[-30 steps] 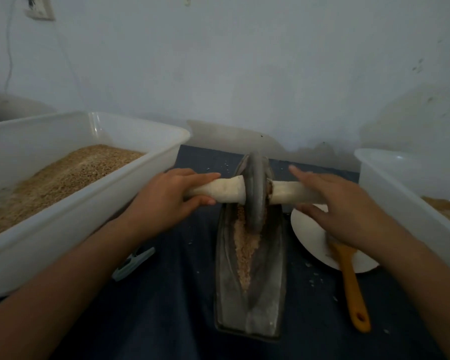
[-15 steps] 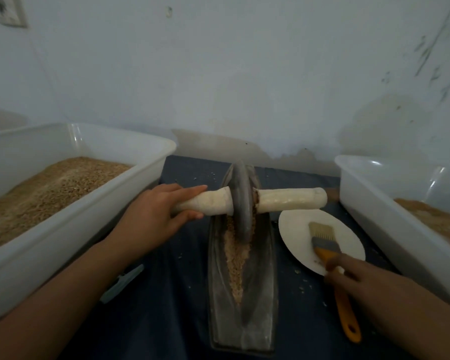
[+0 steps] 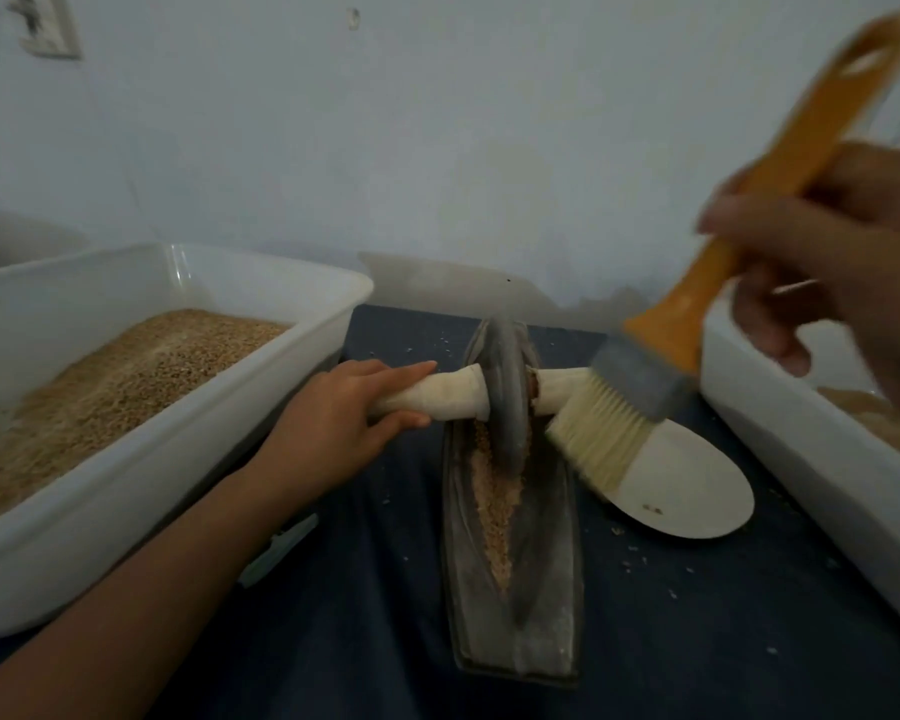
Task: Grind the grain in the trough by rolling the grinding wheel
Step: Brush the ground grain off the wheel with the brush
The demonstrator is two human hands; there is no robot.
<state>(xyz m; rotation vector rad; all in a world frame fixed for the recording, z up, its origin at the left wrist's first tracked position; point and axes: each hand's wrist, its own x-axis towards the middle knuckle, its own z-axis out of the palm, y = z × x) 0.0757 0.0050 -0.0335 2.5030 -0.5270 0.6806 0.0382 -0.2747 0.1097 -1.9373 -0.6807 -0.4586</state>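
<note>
**grainguy:** ok so where's the wheel rn?

**millfan22:** The grinding wheel (image 3: 505, 392) stands upright in the trough (image 3: 513, 553), toward its far end, approx 12 o'clock of the trough. Trough is a long dark boat-shaped thing lying on the dark cloth (image 3: 697, 615), pointing away from the person. Crushed grain (image 3: 497, 506) sits in a line down its groove, from the wheel's base back toward 6 o'clock.

**grainguy:** and the hands?

**millfan22:** Left hand (image 3: 333, 423) is wrapped round the white axle handle (image 3: 437, 400) sticking out at the wheel's 9 o'clock, thumb under, fingers over the top. Right hand (image 3: 822, 241) is up high at approx 2 o'clock of the wheel, blurry, clenched round the orange handle of a brush (image 3: 661, 356). Bristles point down-left, just beside the wheel's right side, in front of the other axle stub. Can't tell if the bristles touch the wheel or the stub.

**grainguy:** other stuff around?

**millfan22:** White paper plate (image 3: 697, 491) at 3 o'clock of the trough, partly behind the bristles. Big white tub (image 3: 178, 459) at 9 o'clock w/ whole grain heaped inside. Another white tub (image 3: 801, 444) at 3 o'clock past the plate, some brownish stuff in it, too blurry to say more. Loose bits scattered on the cloth. Pale wall (image 3: 437, 148) behind, w/ a socket (image 3: 48, 28) at top left.
</note>
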